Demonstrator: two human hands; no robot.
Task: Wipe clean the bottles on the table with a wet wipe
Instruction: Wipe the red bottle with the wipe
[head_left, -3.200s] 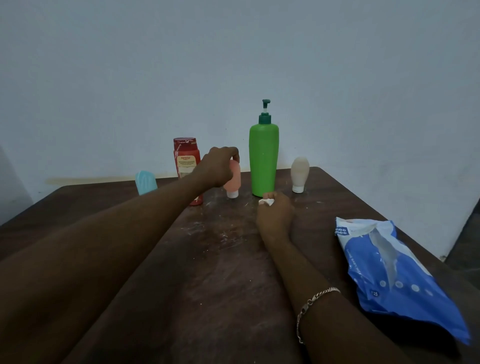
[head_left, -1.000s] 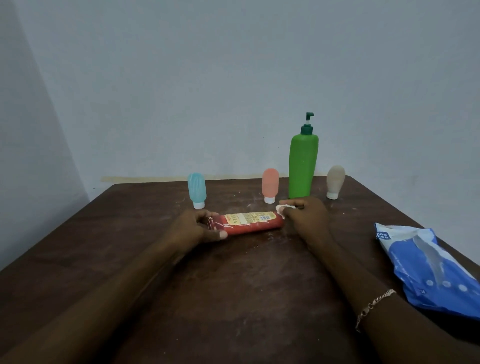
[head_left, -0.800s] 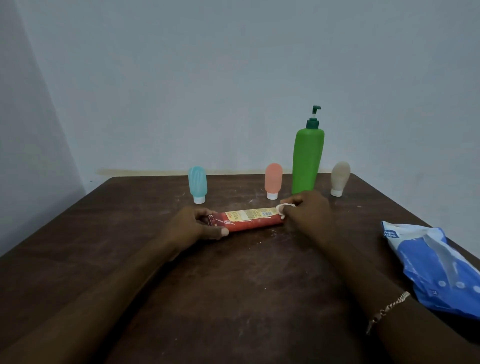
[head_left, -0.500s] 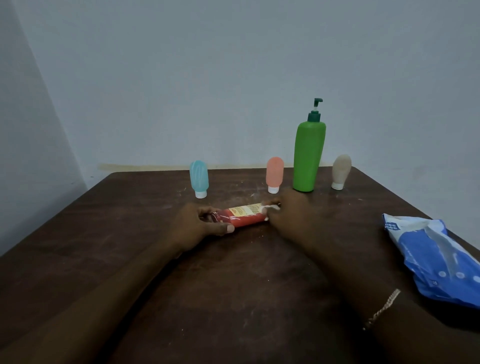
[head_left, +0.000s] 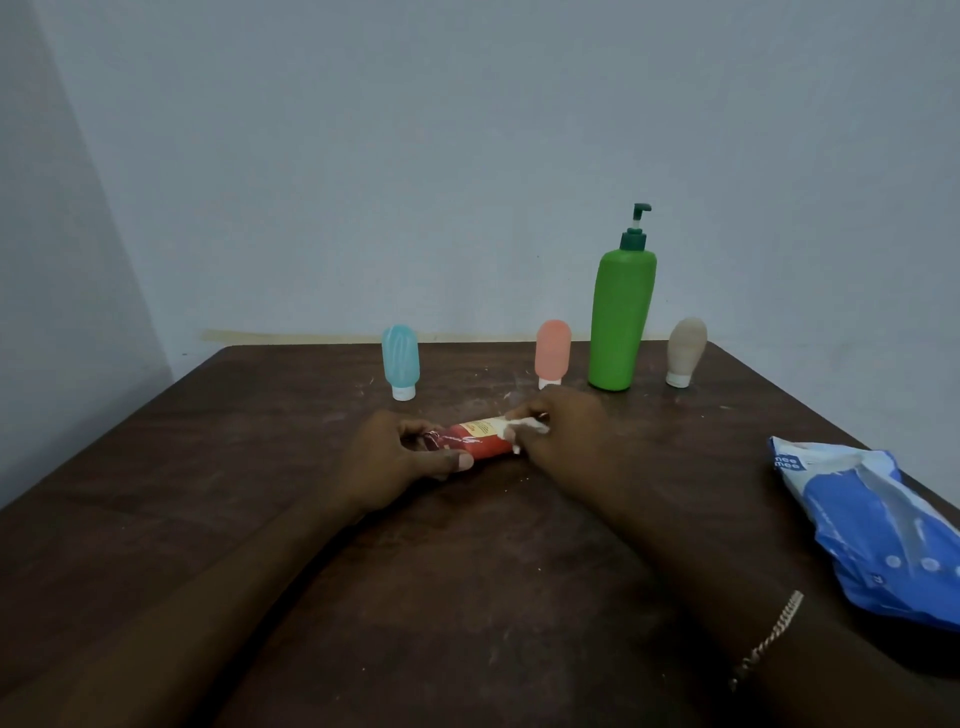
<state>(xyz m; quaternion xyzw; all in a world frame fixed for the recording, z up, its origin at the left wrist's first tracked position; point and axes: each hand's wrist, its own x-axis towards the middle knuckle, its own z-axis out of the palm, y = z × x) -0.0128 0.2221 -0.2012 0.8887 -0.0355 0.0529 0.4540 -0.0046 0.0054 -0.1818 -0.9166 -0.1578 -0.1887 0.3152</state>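
Leftward-shifted wipe (head_left: 525, 428); red bottle (head_left: 475, 442) between hands (head_left: 387, 460) (head_left: 574, 441)

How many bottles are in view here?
5. Four stand at the far edge of the table: blue squeeze bottle, pink squeeze bottle, green pump bottle, beige squeeze bottle. Red bottle lies gripped by left hand, right hand pressing wet wipe on it. None seem hidden.
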